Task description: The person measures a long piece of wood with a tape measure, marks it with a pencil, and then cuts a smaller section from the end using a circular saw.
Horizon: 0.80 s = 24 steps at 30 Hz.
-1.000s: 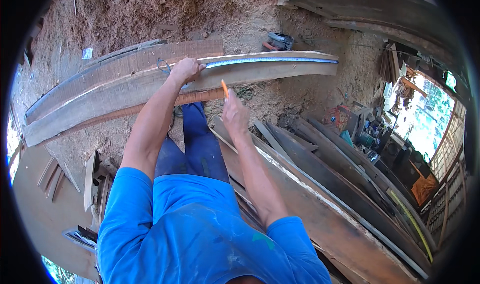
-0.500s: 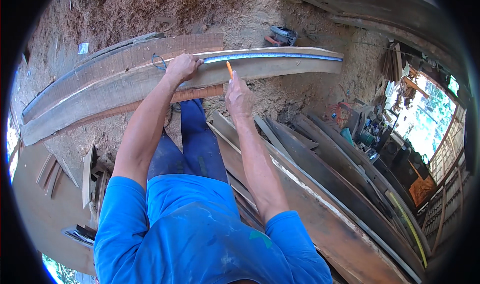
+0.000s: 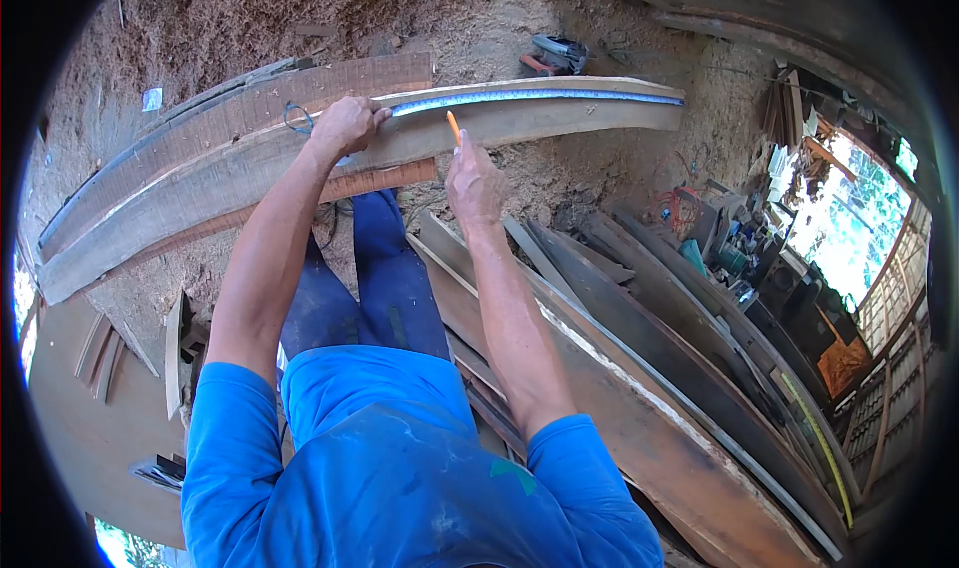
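Observation:
A long pale wooden board lies crosswise in front of me. Along its far edge runs the stretched blade of a tape measure, blue-white in the light. My left hand is closed around the tape measure at the blade's left end and rests on the board; its case is mostly hidden, and a dark strap loop shows beside the hand. To the right, my right hand is closed on an orange pencil. The pencil points away from me, its tip over the board just short of the blade.
A reddish-brown plank lies beyond the board on the left. Farther off sits a power tool on the dusty ground. Long planks lean in a row at my right, beside cluttered tools. Wood offcuts lie at left.
The view has shifted a little, so the boards and both hands appear slightly farther left. Both hands keep the same holds on tape measure and pencil.

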Motion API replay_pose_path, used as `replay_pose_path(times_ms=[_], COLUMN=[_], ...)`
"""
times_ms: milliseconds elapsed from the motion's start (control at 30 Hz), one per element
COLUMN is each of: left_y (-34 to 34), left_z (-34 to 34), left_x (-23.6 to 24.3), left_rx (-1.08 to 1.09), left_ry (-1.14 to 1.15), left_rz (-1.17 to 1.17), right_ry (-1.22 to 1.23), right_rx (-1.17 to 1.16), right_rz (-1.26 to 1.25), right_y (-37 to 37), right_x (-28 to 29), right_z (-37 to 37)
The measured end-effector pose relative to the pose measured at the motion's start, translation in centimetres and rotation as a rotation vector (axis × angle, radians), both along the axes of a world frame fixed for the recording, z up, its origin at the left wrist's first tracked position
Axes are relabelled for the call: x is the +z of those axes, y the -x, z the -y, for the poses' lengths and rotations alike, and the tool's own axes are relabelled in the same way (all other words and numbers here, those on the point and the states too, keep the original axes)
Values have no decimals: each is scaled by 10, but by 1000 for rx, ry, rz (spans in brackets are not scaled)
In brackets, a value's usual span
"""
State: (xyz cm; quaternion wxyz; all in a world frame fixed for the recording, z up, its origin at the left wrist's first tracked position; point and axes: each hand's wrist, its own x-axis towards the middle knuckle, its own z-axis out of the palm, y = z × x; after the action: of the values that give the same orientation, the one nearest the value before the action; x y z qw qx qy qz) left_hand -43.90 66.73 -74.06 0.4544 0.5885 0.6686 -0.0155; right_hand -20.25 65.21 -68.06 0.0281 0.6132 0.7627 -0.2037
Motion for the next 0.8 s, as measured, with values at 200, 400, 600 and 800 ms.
replay_pose_path(times_ms=[200,400,600,800], left_y=[0,-1,-2,-1], left_z=[0,1,3,3], left_x=[-3,1,-1,-1], left_rx=[-7,-3,-7,-9], left_ry=[-25,-31,-48,-57], left_rz=[17,2,6,14], right_ry=[4,-1,2,-9], right_rx=[0,5,12,8], right_rz=[-14,-22,-21,-42], right_y=[-4,-5,-2,3], right_x=[-4,-5,-2,-4], right_z=[3,4,8,6])
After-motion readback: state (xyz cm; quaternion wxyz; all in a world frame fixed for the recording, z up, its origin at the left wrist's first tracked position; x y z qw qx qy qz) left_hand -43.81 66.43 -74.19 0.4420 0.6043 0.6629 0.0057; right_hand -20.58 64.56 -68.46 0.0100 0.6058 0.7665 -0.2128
